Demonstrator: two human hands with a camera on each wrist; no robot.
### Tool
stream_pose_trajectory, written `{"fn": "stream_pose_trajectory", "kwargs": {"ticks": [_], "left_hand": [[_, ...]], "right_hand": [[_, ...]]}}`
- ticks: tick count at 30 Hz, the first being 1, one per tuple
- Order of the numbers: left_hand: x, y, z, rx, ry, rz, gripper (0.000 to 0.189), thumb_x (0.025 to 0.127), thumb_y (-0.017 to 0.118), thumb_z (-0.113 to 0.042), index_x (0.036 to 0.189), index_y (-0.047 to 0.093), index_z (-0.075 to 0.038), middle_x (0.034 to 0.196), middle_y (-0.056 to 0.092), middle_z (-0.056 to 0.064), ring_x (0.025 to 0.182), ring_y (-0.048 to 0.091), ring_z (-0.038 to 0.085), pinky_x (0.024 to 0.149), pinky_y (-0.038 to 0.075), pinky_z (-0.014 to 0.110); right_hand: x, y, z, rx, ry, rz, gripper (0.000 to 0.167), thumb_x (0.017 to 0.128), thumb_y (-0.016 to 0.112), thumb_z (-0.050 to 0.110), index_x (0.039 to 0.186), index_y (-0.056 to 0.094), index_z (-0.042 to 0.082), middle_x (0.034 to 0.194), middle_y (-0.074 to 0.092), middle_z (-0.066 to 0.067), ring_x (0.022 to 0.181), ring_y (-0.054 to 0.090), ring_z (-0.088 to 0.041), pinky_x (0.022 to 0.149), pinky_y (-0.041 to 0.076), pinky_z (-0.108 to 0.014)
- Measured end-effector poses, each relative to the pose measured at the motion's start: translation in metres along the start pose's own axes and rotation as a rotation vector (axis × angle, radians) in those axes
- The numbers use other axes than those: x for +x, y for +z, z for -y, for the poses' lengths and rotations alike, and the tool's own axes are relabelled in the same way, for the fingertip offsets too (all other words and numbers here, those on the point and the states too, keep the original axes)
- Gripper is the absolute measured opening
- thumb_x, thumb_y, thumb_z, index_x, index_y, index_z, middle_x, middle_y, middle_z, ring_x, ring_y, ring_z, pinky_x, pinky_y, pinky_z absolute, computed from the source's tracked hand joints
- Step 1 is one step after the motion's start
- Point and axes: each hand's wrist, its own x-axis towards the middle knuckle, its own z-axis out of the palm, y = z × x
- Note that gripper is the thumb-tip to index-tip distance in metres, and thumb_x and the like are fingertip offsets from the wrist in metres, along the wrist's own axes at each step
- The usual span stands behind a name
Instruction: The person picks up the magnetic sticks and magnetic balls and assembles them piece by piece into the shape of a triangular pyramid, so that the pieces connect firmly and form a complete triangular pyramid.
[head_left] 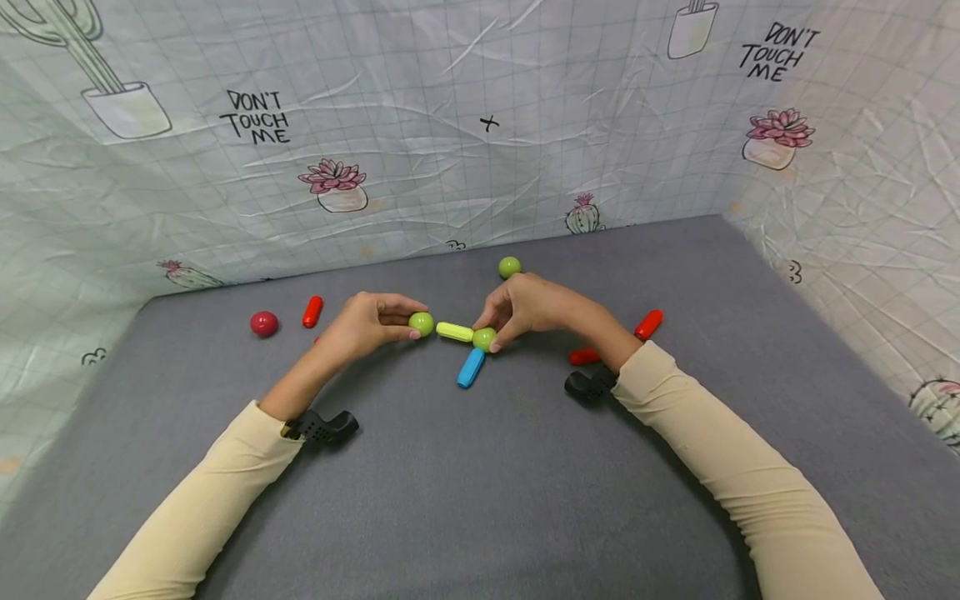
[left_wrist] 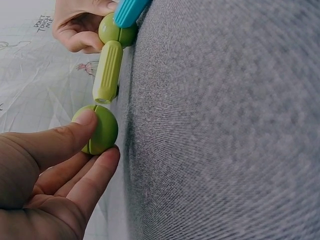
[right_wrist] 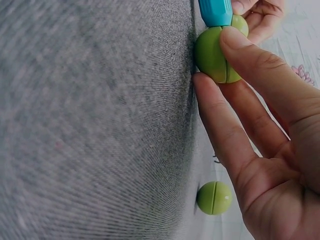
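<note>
My left hand (head_left: 369, 323) pinches a green ball (left_wrist: 104, 131) between thumb and fingers. A small gap parts this ball from the free end of a yellow-green ribbed rod (left_wrist: 108, 72). The rod's other end meets a second green ball (head_left: 484, 339), which my right hand (head_left: 528, 307) pinches. From that second ball a blue rod (head_left: 471, 368) points toward the front, touching it. In the right wrist view the thumb lies on the ball (right_wrist: 212, 55) close to the blue rod (right_wrist: 216, 11), with the fingers beneath.
Behind the right hand sits another green ball (head_left: 509, 267). A red ball (head_left: 264, 323) and a red rod (head_left: 312, 312) lie at the left, with a red bit partly behind the left hand. Two red rods (head_left: 648, 324) lie by the right wrist. A printed curtain (head_left: 420, 125) borders the grey table (head_left: 450, 500).
</note>
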Motion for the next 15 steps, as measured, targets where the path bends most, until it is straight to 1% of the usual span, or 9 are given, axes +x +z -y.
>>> {"fn": "stream_pose_trajectory", "kwargs": {"ticks": [8,15], "left_hand": [[-0.0008,0.0019,-0.0017,-0.067,0.015,0.017,0.039,0.086,0.080,-0.003,0.124,0.071,0.000,0.119,0.072,0.017,0.110,0.071,0.028,0.078,0.057,0.020],[-0.0022,0.0035,-0.0003,-0.092,-0.002,0.023,0.039,0.087,0.080,-0.003,0.124,0.071,0.001,0.119,0.072,0.018,0.111,0.070,0.029,0.078,0.056,0.019]], "right_hand": [[0.0001,-0.0004,-0.0004,0.014,-0.003,0.013,0.030,0.078,0.088,0.007,0.107,0.080,0.009,0.103,0.078,-0.003,0.096,0.074,-0.012,0.080,0.058,-0.028],[0.0004,-0.0006,-0.0015,0.015,-0.015,0.024,0.030,0.079,0.087,0.006,0.108,0.079,0.008,0.104,0.078,-0.003,0.097,0.074,-0.013,0.081,0.058,-0.028]]}}
